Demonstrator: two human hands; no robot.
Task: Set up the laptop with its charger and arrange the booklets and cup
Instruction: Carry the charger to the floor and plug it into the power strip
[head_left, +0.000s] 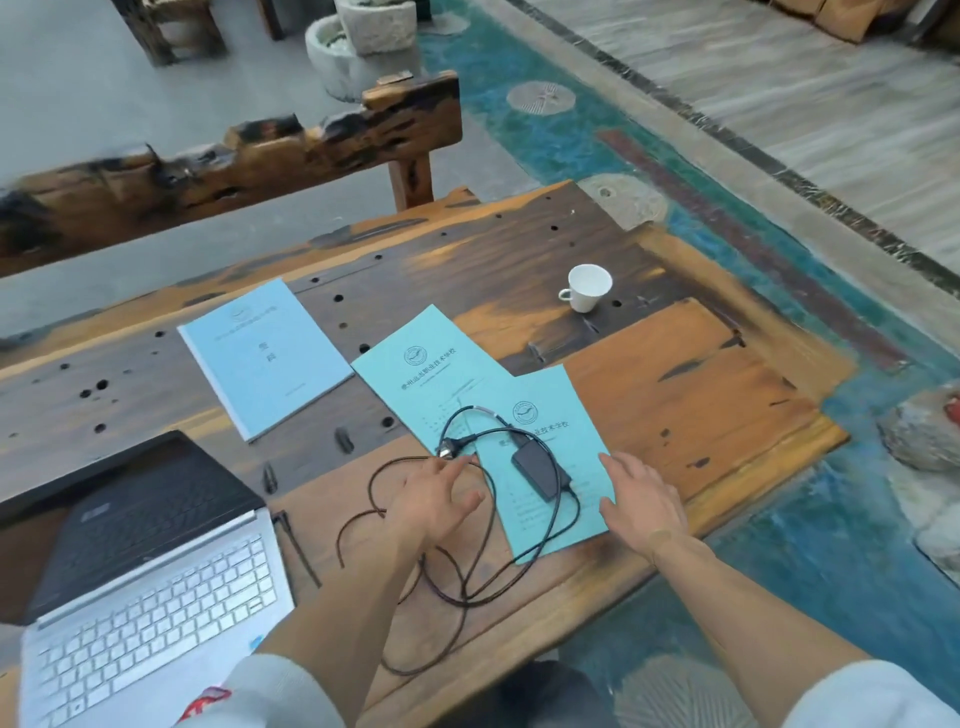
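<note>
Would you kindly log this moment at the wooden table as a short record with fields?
laptop: open, lid up, at the table's near left
charger brick: black, lying on the nearest teal booklet
cable: loose loops on the table and booklet, plugged into nothing visible
booklets: pale blue one apart at left; two teal ones overlapping
cup: white, upright, far right
left hand: open, by the plug
right hand: open, on the teal booklet's edge

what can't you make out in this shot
Head view:
- Laptop: its near left corner is cut off by the frame edge.
- Print on the nearest booklet: too small, partly under the charger brick.
- Cable: partly hidden under the left hand.
</note>
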